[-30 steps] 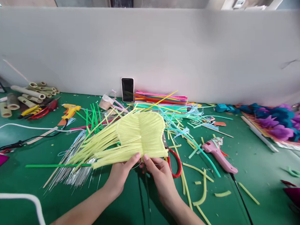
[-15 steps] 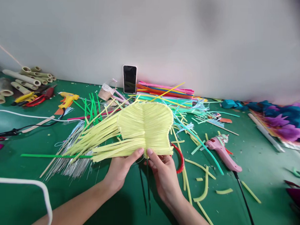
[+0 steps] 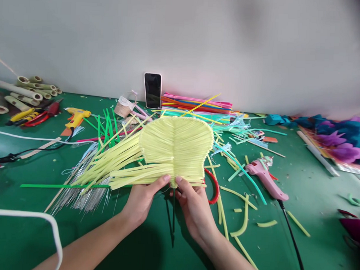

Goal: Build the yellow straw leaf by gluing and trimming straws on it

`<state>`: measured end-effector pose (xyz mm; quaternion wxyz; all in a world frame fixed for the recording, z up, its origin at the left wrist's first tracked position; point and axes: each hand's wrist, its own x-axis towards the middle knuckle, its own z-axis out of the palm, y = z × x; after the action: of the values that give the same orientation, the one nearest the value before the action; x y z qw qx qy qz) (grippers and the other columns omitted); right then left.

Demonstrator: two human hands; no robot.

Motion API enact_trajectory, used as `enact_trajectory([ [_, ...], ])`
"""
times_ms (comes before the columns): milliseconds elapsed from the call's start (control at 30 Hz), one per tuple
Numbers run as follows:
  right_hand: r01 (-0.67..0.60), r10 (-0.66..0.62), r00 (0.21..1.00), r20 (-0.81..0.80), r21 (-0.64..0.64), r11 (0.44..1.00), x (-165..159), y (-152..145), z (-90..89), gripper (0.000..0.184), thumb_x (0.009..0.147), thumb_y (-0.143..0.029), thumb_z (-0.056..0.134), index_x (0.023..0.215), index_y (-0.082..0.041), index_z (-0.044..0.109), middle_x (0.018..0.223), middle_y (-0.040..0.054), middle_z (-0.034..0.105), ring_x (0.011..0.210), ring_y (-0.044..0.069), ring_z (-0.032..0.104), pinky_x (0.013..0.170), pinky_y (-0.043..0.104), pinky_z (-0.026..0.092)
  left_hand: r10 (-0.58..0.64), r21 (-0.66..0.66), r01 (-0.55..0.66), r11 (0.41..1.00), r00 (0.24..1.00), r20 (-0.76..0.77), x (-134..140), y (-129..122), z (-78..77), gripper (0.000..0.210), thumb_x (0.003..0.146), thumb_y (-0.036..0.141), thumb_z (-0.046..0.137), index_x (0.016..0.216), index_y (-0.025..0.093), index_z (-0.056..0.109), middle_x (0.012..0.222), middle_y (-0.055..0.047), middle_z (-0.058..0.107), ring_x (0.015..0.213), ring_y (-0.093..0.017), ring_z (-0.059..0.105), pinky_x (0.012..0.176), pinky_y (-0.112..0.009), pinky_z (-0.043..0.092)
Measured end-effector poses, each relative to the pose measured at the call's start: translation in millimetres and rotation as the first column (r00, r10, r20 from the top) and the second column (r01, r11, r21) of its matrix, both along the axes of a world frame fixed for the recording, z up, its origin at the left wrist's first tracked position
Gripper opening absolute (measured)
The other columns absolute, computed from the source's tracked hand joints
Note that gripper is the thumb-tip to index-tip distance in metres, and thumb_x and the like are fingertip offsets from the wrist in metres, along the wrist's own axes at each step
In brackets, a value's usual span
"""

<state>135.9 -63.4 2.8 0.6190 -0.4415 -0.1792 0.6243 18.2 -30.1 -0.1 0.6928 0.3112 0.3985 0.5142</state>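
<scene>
Between my two hands is a pale yellow leaf [image 3: 175,144] built from pipe cleaners, with a raised middle rib and a wired outer edge. My left hand [image 3: 142,200] pinches its lower edge just left of the rib, thumb on top. On the other side of the rib, my right hand [image 3: 195,204] grips the lower edge, also thumb on top. A dark thin stem [image 3: 173,217] hangs down from the base between the hands. Long untrimmed yellow strands [image 3: 117,158] stick out to the left. Most fingertips are hidden beneath the leaf.
Red-handled scissors [image 3: 216,187] lie partly under the leaf's right side. A pink glue gun [image 3: 267,179] rests at right, a yellow one [image 3: 76,117] at left. Silver wires [image 3: 83,198], yellow offcuts [image 3: 244,220] and coloured pipe cleaners [image 3: 195,105] surround the work. A phone [image 3: 152,90] leans against the wall.
The leaf's top has tipped slightly, and its right side now looks wider and rounder. Both hands keep their hold at the base. The whole view has shifted a little.
</scene>
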Motion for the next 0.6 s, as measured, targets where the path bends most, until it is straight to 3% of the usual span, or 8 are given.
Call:
enact_trajectory([
  [167, 0.043, -0.044, 0.999, -0.02, -0.066, 0.997, -2.7, -0.6, 1.4, 0.04, 0.077, -0.031, 0.08, 0.116, -0.025, 0.071, 0.099, 0.0015, 0.075, 0.082, 0.016, 0.064, 0.065, 0.025, 0.051, -0.01, 0.005, 0.01, 1.0, 1.0, -0.015, -0.3, -1.1, 0.1, 0.04, 0.073, 0.025, 0.081, 0.113, 0.023, 0.074, 0.119, -0.004, 0.075, 0.125, -0.03, 0.059, 0.111, -0.045, 0.043],
  [333, 0.069, -0.077, 0.993, -0.09, -0.092, 0.993, -2.1, -1.3, 1.6, 0.036, 0.076, -0.026, 0.081, 0.111, -0.023, 0.073, 0.095, 0.0014, 0.073, 0.076, 0.013, 0.062, 0.062, 0.022, 0.049, -0.002, 0.002, 0.002, 1.0, 1.0, -0.01, 0.4, -0.7, 0.4, 0.045, 0.071, 0.023, 0.083, 0.116, 0.021, 0.073, 0.115, -0.006, 0.076, 0.121, -0.03, 0.062, 0.11, -0.046, 0.043],
  [467, -0.003, -0.004, 0.996, -0.084, -0.08, 0.997, 0.5, 0.0, 1.8, 0.028, 0.077, -0.031, 0.082, 0.101, -0.018, 0.076, 0.094, 0.0036, 0.074, 0.077, 0.012, 0.062, 0.063, 0.02, 0.049, 0.024, -0.017, -0.024, 1.0, 1.0, -0.014, -0.3, 1.3, 2.7, 0.052, 0.072, 0.026, 0.083, 0.122, 0.02, 0.069, 0.115, -0.007, 0.076, 0.12, -0.03, 0.063, 0.11, -0.045, 0.044],
  [600, -0.019, 0.018, 1.0, -0.021, -0.066, 0.998, 1.9, 1.7, 1.6, 0.035, 0.077, -0.034, 0.082, 0.107, -0.019, 0.076, 0.1, 0.0047, 0.075, 0.081, 0.014, 0.065, 0.064, 0.02, 0.051, 0.025, -0.037, -0.028, 0.999, 0.996, -0.087, -2.4, 2.0, 4.0, 0.053, 0.075, 0.029, 0.081, 0.125, 0.019, 0.067, 0.122, -0.008, 0.073, 0.121, -0.028, 0.062, 0.111, -0.044, 0.042],
])
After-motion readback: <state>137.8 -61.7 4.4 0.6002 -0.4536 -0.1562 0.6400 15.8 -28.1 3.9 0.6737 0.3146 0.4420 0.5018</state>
